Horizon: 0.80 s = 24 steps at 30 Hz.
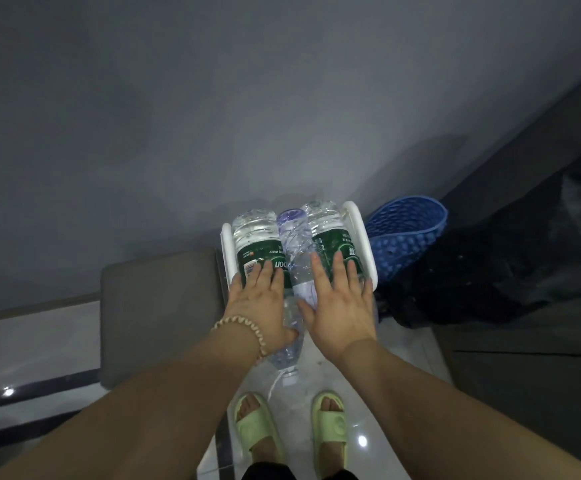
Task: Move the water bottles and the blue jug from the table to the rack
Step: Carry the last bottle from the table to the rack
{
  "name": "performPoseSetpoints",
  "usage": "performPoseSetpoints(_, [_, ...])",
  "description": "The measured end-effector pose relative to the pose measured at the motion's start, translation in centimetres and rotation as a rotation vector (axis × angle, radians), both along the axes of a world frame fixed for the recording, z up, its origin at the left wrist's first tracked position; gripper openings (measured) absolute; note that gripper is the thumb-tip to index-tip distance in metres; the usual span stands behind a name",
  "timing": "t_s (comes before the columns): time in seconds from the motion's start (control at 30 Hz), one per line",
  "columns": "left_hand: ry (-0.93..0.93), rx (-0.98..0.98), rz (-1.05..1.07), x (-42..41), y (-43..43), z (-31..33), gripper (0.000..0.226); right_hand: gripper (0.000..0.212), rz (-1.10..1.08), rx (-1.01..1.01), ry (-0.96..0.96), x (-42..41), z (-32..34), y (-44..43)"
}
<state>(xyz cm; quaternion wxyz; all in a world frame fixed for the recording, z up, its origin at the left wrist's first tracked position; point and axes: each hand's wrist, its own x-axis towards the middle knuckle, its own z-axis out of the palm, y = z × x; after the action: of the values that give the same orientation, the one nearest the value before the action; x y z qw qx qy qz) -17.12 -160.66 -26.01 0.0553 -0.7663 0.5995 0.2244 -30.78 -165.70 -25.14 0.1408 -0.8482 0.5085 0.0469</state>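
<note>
Green-labelled bottles (256,237) lie on the rack (360,230), my left grip (259,299) and right grip (337,306) pressing flat-fingered, clasping nothing, against rolling.

Left bottle (252,233) and right bottle (329,233): clear ribbed plastic, glossy, each bearing a glossy green film label. Middle bottle (296,247): thinner clear plastic, crinkled, with a pale violet tint. Rack (361,233): smooth white plastic with a slight sheen. Blue basket (405,233): perforated plastic, matt. Floor (39,344): polished tile, highly glossy, showing bright light spots. Cushion (157,306): grey, matt, cloth-like. Slippers (258,427): pale green, matt, foam-like. Bracelet (242,329): smooth pale beads. Wall (213,116): matt grey.
</note>
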Motion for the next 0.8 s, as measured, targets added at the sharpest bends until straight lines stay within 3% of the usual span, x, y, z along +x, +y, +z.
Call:
performPoseSetpoints(0.13, [-0.047, -0.14, -0.033, -1.8, 0.2, 2.7, 0.099, 0.074, 0.005, -0.065, -0.032, -1.8, 2.5, 0.6])
performPoseSetpoints(0.33, [-0.145, -0.351, -0.004, -4.6, 2.1, 7.0, 0.097, 0.08, 0.102, -0.197, -0.054, -5.5, 6.6, 1.4])
performPoseSetpoints(0.8, [-0.342, -0.576, 0.402, -20.4, 16.5, 18.3, 0.084, 0.074, 0.391, -0.439, -0.213, -21.4, 17.7, 9.2])
